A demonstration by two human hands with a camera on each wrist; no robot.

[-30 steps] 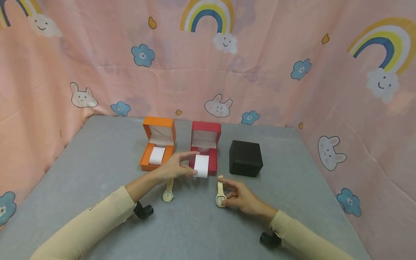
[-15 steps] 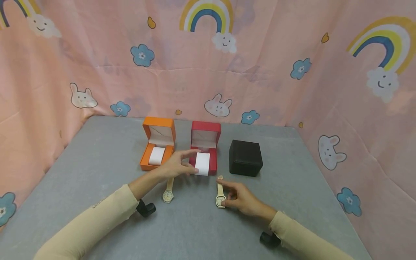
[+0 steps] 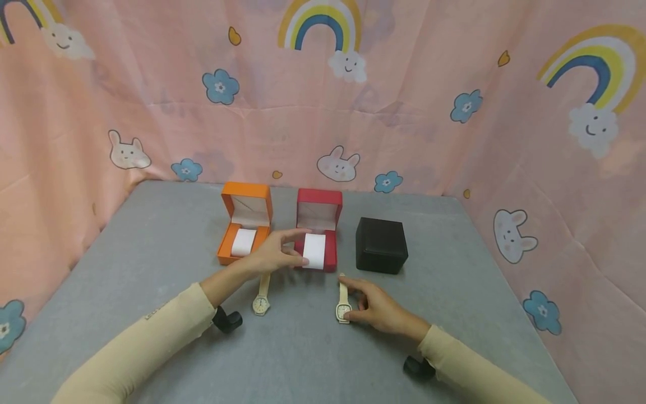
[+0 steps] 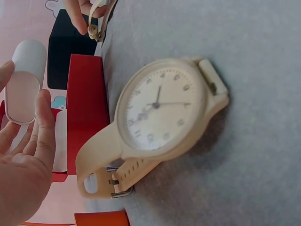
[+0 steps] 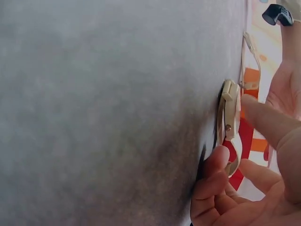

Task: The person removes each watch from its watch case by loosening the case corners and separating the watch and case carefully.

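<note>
The left hand pinched the white cushion over the red box; the right hand pinched the square watch on the table — a loose pinch could probably drop it.

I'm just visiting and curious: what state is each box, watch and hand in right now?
orange box: lid open, white cushion inside
red box: lid open
black box: closed
white cushion: held by left hand over red box
round watch: flat on table
square watch: pinched by right hand
</note>
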